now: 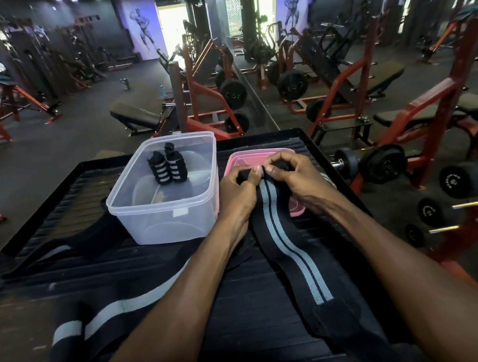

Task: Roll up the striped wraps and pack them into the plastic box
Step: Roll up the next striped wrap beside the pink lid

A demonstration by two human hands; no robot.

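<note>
A long black wrap with grey stripes (291, 252) runs from my hands down toward the table's near edge. My left hand (240, 191) and my right hand (291, 175) both pinch its far end, which is folded over between my fingertips. A clear plastic box (135, 212) stands to the left of my hands, open, with two rolled striped wraps (167, 166) upright inside. Another unrolled striped wrap (110, 312) lies flat at the near left of the table, partly under my left forearm.
A pink lid (240, 158) lies under my hands, right of the box. The black ribbed table (65, 199) has a raised rim. Red weight racks, benches and dumbbells (382, 163) stand beyond and to the right.
</note>
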